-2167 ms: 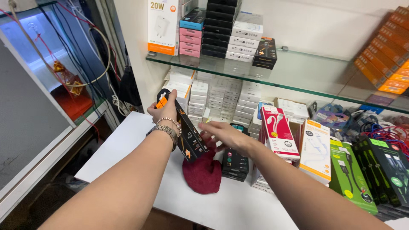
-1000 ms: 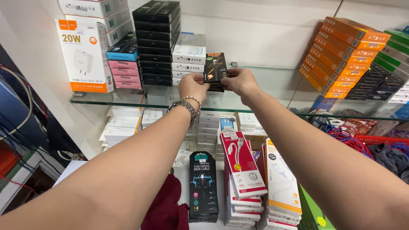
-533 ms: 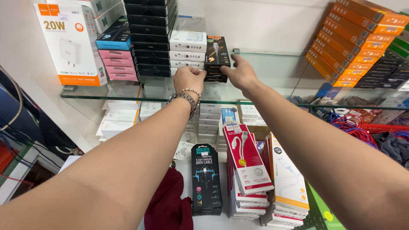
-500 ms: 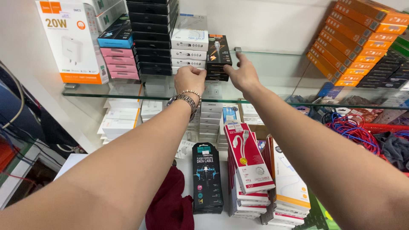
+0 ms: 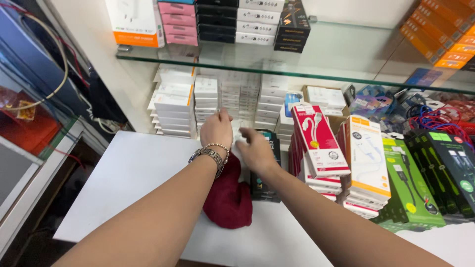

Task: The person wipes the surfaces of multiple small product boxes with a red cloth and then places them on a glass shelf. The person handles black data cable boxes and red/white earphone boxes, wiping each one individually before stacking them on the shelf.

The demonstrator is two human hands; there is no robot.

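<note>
Both hands hover low over the white surface (image 5: 123, 183), just above the dark red cloth (image 5: 228, 198) that lies crumpled there. The left hand (image 5: 216, 129) is loosely spread and holds nothing; the right hand (image 5: 255, 148) is blurred, so whether it grips anything cannot be told — it sits over the black cable box (image 5: 264, 173) just right of the cloth. Stacked black boxes (image 5: 292, 24) sit on the glass shelf (image 5: 346, 54) above the cloth; more packs remain below.
</note>
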